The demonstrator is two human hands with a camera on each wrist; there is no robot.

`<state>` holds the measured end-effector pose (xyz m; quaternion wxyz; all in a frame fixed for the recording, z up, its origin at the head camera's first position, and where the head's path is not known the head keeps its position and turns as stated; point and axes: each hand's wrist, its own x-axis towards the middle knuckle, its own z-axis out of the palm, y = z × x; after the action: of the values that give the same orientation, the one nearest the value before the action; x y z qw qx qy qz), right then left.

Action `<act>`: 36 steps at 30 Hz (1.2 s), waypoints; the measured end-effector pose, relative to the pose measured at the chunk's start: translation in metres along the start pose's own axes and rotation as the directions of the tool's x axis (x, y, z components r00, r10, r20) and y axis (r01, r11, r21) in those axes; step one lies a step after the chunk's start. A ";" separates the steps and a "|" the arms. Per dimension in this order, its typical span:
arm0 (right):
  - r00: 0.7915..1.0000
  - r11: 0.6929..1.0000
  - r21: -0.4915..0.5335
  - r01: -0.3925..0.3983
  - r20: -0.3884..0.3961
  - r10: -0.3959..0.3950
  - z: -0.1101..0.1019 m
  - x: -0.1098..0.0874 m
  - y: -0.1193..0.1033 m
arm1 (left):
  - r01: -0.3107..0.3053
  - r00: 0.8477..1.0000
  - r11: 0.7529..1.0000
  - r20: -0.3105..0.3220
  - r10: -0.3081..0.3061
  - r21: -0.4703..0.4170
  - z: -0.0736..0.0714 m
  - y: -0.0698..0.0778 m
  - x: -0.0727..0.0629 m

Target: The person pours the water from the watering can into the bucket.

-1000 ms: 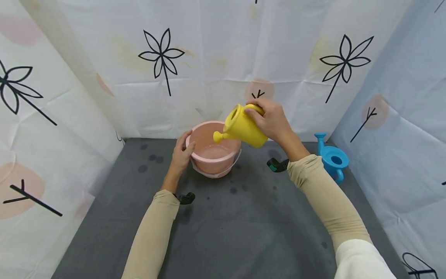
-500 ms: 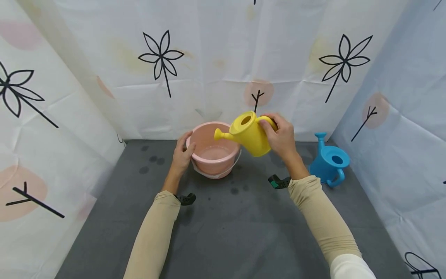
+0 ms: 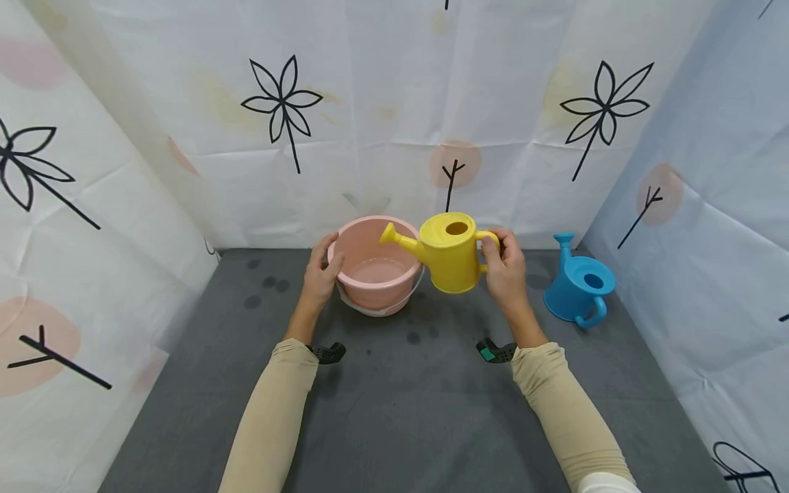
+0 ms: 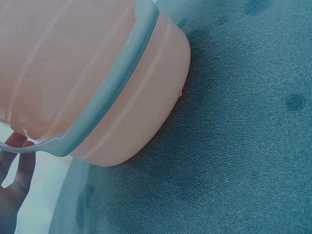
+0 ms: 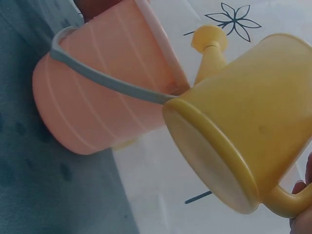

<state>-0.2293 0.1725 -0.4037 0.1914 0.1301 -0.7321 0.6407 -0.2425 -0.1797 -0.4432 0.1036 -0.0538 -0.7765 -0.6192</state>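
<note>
A yellow watering can (image 3: 453,260) is held nearly upright by its handle in my right hand (image 3: 507,270). Its spout reaches left over the rim of a pink bucket (image 3: 379,294). The can's underside shows in the right wrist view, raised beside the bucket. My left hand (image 3: 319,274) grips the bucket's left rim, thumb inside and fingers outside. A little clear water appears at the bottom of the bucket, which stands upright on the dark grey table. The bucket's pale handle (image 4: 112,87) hangs down along its front.
A blue watering can (image 3: 579,287) stands on the table (image 3: 419,411) at the right. Dark wet spots (image 3: 269,282) mark the cloth near the bucket. White patterned fabric walls (image 3: 370,103) rise behind and on both sides.
My right hand has come down and right, turning the yellow watering can from tipped over the bucket to nearly upright. My left hand and the bucket have stayed in place.
</note>
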 end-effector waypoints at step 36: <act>0.948 0.990 0.123 -0.075 -0.300 0.109 -0.011 -0.047 0.044 | -0.033 0.998 0.999 -0.051 0.033 -0.003 0.005 -0.038 0.015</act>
<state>-0.2055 0.1873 -0.4624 0.2648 0.0054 -0.6625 0.7006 -0.2652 -0.1846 -0.4772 0.1335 -0.0510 -0.7715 -0.6199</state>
